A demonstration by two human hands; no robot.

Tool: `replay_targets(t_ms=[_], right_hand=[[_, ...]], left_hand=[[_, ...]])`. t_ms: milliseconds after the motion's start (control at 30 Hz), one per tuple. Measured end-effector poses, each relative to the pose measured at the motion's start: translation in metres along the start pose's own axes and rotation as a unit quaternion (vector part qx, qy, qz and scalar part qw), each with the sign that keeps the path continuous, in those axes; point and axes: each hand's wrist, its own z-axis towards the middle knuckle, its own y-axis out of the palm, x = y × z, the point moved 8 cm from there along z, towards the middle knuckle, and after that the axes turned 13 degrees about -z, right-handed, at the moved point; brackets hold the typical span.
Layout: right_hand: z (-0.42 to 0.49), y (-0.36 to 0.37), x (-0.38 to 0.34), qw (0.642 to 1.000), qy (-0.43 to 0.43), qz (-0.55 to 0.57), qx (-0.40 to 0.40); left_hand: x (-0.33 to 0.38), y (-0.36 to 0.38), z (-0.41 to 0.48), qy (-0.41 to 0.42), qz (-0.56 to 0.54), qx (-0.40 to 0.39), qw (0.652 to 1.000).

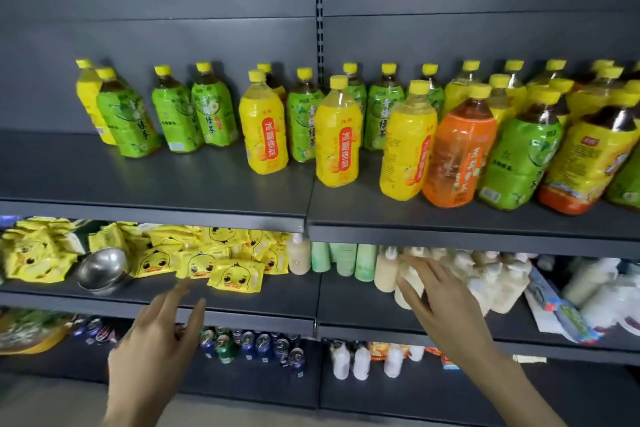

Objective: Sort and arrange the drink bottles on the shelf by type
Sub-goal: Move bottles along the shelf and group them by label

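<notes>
Drink bottles with yellow caps stand mixed on the dark top shelf. Green tea bottles cluster at the left and back. Three yellow pear-drink bottles stand in front, beside an orange bottle. Further right are a green bottle and a yellow-and-orange bottle. My left hand hovers below the shelf with fingers spread and holds nothing. Fingers straight, my right hand is raised in front of the middle shelf, also holding nothing.
The middle shelf holds yellow duck snack packs, a steel bowl, pale green and cream bottles and white packs at the right. Cans and small white bottles fill the bottom shelf. A slotted upright divides the back panel.
</notes>
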Motion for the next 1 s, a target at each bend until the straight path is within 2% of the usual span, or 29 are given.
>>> replay_targets(t_ms=[100,200,367,567,700,867,1000], right_hand=[[0.013,0.008,-0.031,1.000,-0.014,0.004,-0.002],[0.032,0.013,-0.067,0.999,-0.038,0.011,0.016],[0.074,0.040,-0.125,0.997,-0.075,0.022,0.014],[0.098,0.074,-0.194,0.992,-0.102,0.072,0.001],[0.110,0.092,-0.245,0.988,-0.129,0.079,-0.009],[0.126,0.099,-0.293,0.991,-0.120,0.054,-0.029],[0.147,0.108,-0.325,0.995,-0.082,0.041,-0.033]], left_hand=[[-0.029,-0.011,0.004,-0.049,-0.003,0.009,0.999],[-0.049,-0.021,0.017,-0.060,0.005,0.025,0.998],[-0.081,-0.031,0.063,-0.005,0.051,0.033,0.998],[-0.111,-0.034,0.112,0.063,0.079,0.002,0.995],[-0.147,-0.040,0.132,0.040,0.069,-0.010,0.997],[-0.196,-0.056,0.162,-0.003,0.045,-0.024,0.999],[-0.226,-0.078,0.202,0.040,0.039,-0.006,0.998]])
